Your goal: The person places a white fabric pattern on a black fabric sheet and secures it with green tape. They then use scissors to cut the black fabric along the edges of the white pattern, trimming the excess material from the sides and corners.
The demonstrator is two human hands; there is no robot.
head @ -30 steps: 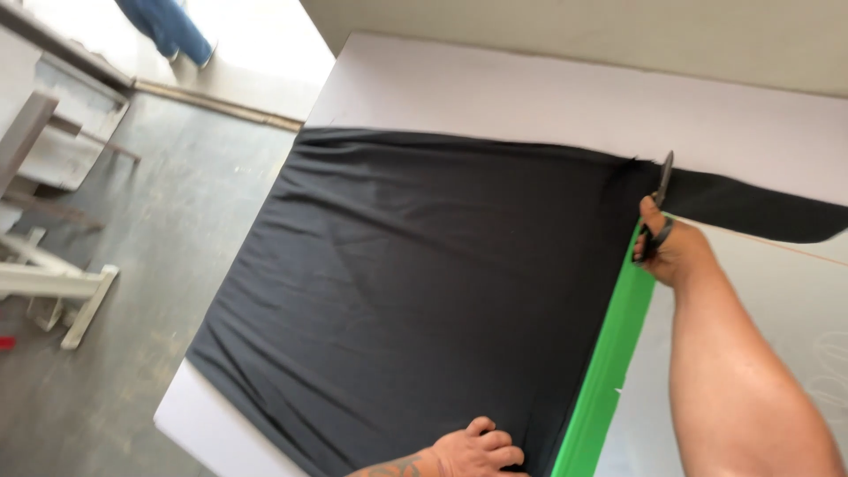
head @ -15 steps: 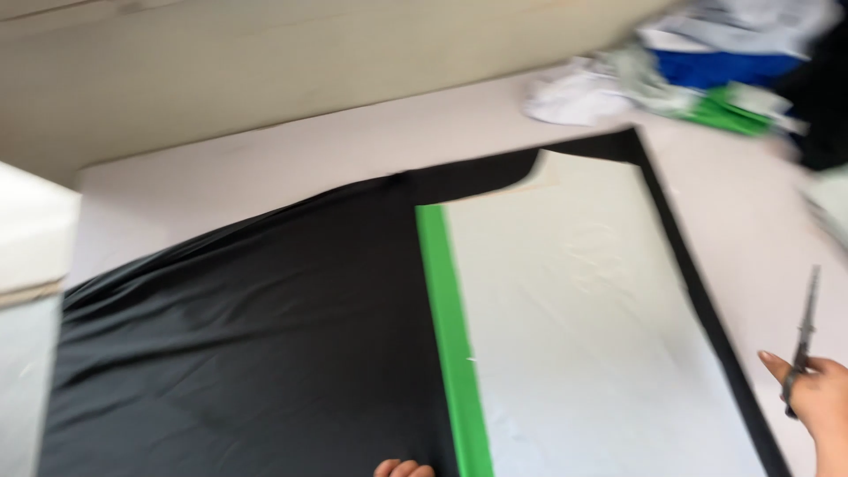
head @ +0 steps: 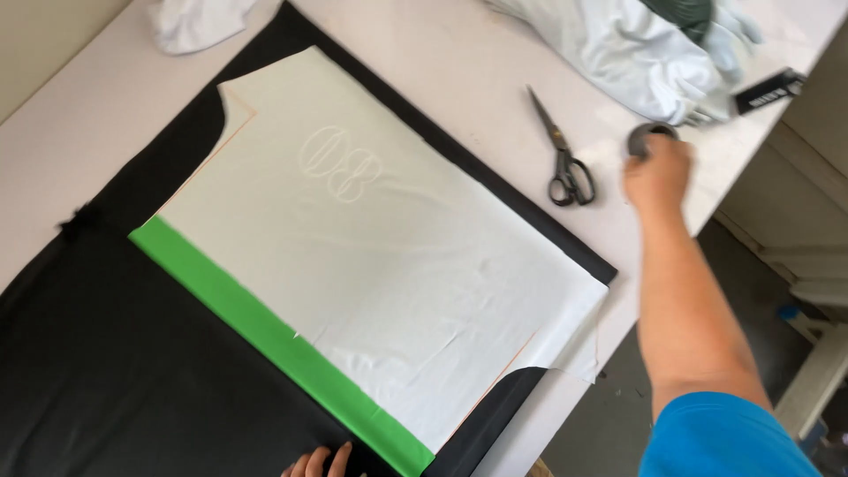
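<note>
I note the black fabric [head: 132, 380] covers the table [head: 459, 62] at lower left, the white pattern sheet [head: 380, 256] on it. The scissors [head: 562, 150], held half a second ago, now lie at upper centre. Right hand [head: 658, 172], arm outstretched, grasps a dark round object [head: 649, 134] at upper right. Left hand [head: 318, 463] presses fabric at bottom edge; fingers flat.

Scissors [head: 562, 150] now out of the right hand [head: 658, 172], lying on the tabletop [head: 477, 71]; hand reached past to a dark round object [head: 647, 134].
</note>
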